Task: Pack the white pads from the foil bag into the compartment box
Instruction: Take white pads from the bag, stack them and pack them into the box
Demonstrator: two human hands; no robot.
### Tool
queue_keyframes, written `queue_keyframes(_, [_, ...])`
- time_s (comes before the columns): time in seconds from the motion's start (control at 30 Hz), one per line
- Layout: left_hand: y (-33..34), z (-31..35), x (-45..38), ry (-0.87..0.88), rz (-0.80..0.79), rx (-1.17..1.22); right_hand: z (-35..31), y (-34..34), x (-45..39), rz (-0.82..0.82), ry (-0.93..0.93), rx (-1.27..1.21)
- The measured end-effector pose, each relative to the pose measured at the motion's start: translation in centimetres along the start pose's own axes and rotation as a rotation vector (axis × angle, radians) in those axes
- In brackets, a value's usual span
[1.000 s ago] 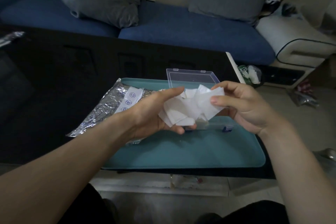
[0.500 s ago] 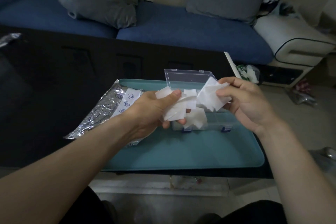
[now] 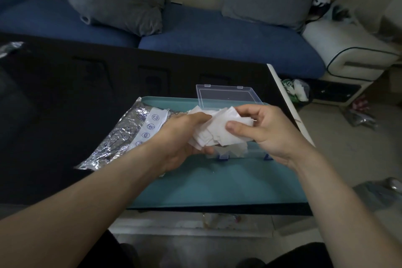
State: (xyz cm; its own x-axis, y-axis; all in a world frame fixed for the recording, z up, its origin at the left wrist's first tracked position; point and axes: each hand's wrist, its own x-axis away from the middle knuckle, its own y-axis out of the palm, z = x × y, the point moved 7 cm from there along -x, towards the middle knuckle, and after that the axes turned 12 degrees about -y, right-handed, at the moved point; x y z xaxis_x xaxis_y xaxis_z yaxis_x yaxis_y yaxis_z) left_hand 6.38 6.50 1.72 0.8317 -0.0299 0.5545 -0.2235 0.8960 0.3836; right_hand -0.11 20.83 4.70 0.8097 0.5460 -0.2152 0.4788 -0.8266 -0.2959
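I see both hands above teal tray: left hand curls under loose bunch of pads, right hand pinches same bunch, thumb on top. Open clear box sits behind; foil bag lies left.

I see both bare forearms reaching forward and meeting at the middle. My left hand curls its fingers around a bunch of white pads; my right hand pinches them, thumb on top.
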Motion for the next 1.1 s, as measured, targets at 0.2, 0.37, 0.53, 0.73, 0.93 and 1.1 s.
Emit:
queue_keyframes(0.2, [-0.3, 0.2, 0.3, 0.015, -0.007, -0.054, 0.5, -0.5, 0.0, 0.003, 0.108, -0.190])
queue_keyframes(0.37, [-0.9, 0.0, -0.3, 0.027, 0.016, -0.163, 0.2, -2.1, 0.6, -0.128, 0.119, -0.225])
queue_keyframes(0.53, [0.5, -1.3, -0.1, -0.074, -0.217, -0.319, -0.1, -0.7, 1.1, -0.282, 0.069, -0.042])
queue_keyframes(0.73, [2.7, -2.3, 1.3, -0.212, -0.622, -0.325, -1.7, -0.2, 0.9, -0.219, -0.003, 0.104])
queue_keyframes(0.93, [3.0, -3.6, 2.0, -0.330, -0.803, -0.468, -2.4, 1.7, 0.9, -0.256, -0.048, 0.176])
queue_keyframes(1.1, [3.2, -4.0, 2.5, -0.395, -0.883, -0.404, -2.0, 2.8, 0.9, -0.375, -0.031, 0.307])
